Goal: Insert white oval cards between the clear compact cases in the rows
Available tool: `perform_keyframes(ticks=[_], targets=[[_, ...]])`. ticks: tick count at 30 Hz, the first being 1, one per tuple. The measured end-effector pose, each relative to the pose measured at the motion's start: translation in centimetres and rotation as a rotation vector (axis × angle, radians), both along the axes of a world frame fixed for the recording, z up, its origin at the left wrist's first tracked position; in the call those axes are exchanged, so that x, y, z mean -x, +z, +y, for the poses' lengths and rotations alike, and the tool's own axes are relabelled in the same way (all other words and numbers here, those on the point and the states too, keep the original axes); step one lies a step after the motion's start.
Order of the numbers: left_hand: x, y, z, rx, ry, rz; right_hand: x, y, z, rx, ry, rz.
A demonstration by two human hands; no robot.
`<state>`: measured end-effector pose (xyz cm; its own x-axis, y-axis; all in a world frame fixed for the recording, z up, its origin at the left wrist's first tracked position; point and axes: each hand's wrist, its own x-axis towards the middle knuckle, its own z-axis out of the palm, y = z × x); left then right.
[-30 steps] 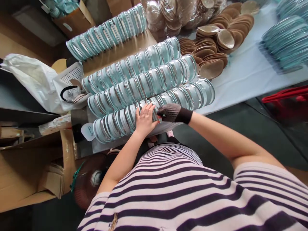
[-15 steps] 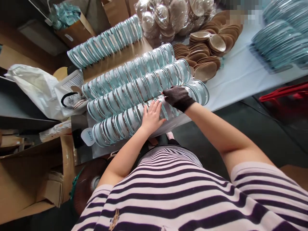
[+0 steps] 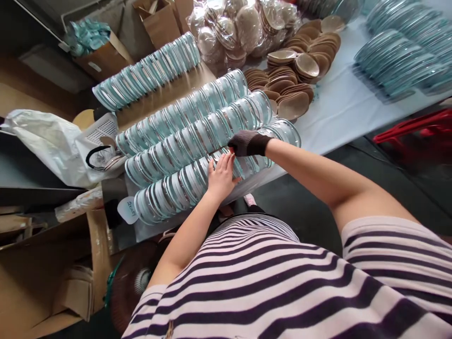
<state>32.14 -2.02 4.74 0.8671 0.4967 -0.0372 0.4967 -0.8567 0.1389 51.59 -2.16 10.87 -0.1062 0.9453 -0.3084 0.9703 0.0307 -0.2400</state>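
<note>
My bare left hand (image 3: 222, 176) lies with fingers stretched out on the nearest row of clear, pale blue oval pieces (image 3: 165, 193). These stand on edge, packed face to face, with shiny rims. Close beside it, my right hand (image 3: 243, 142) wears a dark glove with bare fingertips. Its fingers are curled down at the top of the same row, near my left fingertips; what they pinch is hidden. Behind my hands runs a second row of the same pieces (image 3: 197, 136), and another row (image 3: 187, 110) lies beyond that.
A further row (image 3: 148, 68) stands on cardboard at the back. Stacked brown oval pieces (image 3: 293, 106) and plastic-bagged ones (image 3: 243, 28) lie behind. More clear pieces (image 3: 399, 61) sit at right on the white-covered table (image 3: 328, 127). Below are a fan (image 3: 134, 282) and red frame (image 3: 416, 127).
My right hand has shifted left along the near row, closer to my left hand. The left hand stays on the row, and the view has tilted slightly.
</note>
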Motion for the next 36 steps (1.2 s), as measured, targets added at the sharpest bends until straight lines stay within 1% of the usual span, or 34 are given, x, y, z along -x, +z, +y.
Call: perform_keyframes(ticks=[2,3,5,7,10,12,13,14,15,16,17,19,20,21,22,24,25,27,28,30,33,36], targets=[[0.0,0.0,0.0,0.005,-0.001,-0.007,0.2,-1.1,-3.5,-0.040,-0.055,0.090],[0.0,0.1,0.0,0.006,-0.005,-0.010,0.5,-2.0,-5.2,-0.050,-0.082,0.115],[0.1,0.1,0.0,0.005,-0.014,-0.012,1.6,-4.3,-8.6,-0.060,-0.121,0.123],[0.1,0.2,0.0,0.004,-0.018,-0.007,2.9,-7.1,-11.2,-0.067,-0.158,0.110],[0.3,0.2,-0.1,-0.003,-0.017,-0.002,4.7,-11.1,-13.7,-0.075,-0.230,0.083],[0.5,0.3,-0.2,-0.006,-0.013,0.000,5.2,-12.7,-14.5,-0.091,-0.266,0.076],[0.6,0.4,-0.2,-0.006,-0.012,0.003,5.2,-13.0,-14.7,-0.107,-0.267,0.087],[0.7,0.5,-0.3,-0.004,-0.008,0.007,5.0,-12.8,-14.8,-0.130,-0.254,0.107],[0.6,0.7,-0.3,0.000,-0.004,0.011,4.4,-12.3,-14.7,-0.168,-0.237,0.126],[0.4,1.0,-0.4,0.004,-0.006,0.013,3.7,-11.4,-14.4,-0.222,-0.234,0.132],[0.1,1.3,-0.5,0.008,-0.014,0.009,2.6,-10.1,-13.8,-0.285,-0.260,0.115],[-1.2,1.7,-0.7,0.009,-0.054,-0.011,0.3,-6.9,-11.6,-0.387,-0.382,0.004],[-1.9,1.7,-0.9,0.008,-0.077,-0.019,-0.9,-5.2,-10.0,-0.388,-0.454,-0.073],[-2.8,1.7,-1.0,0.005,-0.097,-0.019,-1.9,-3.6,-8.3,-0.324,-0.465,-0.137],[-3.6,1.6,-1.2,0.000,-0.112,-0.012,-2.6,-2.2,-6.3,-0.213,-0.399,-0.170],[-4.8,1.1,-1.4,-0.018,-0.133,0.016,-3.3,-0.2,-2.5,-0.072,-0.311,-0.174],[-5.2,0.8,-1.4,-0.031,-0.141,0.032,-3.2,0.3,-0.8,-0.005,-0.260,-0.179],[-5.5,0.3,-1.4,-0.056,-0.153,0.056,-2.8,0.8,1.9,0.107,-0.181,-0.220],[-5.5,0.2,-1.4,-0.064,-0.152,0.064,-2.7,0.7,2.8,0.156,-0.141,-0.246],[-5.3,0.0,-1.3,-0.073,-0.147,0.075,-2.7,0.5,3.8,0.219,-0.067,-0.273],[-5.1,0.1,-1.5,-0.072,-0.133,0.054,-3.8,0.2,3.2,0.182,0.007,-0.238],[-5.2,0.2,-1.7,-0.053,-0.114,0.028,-4.9,-0.1,0.2,0.074,0.022,-0.190]])
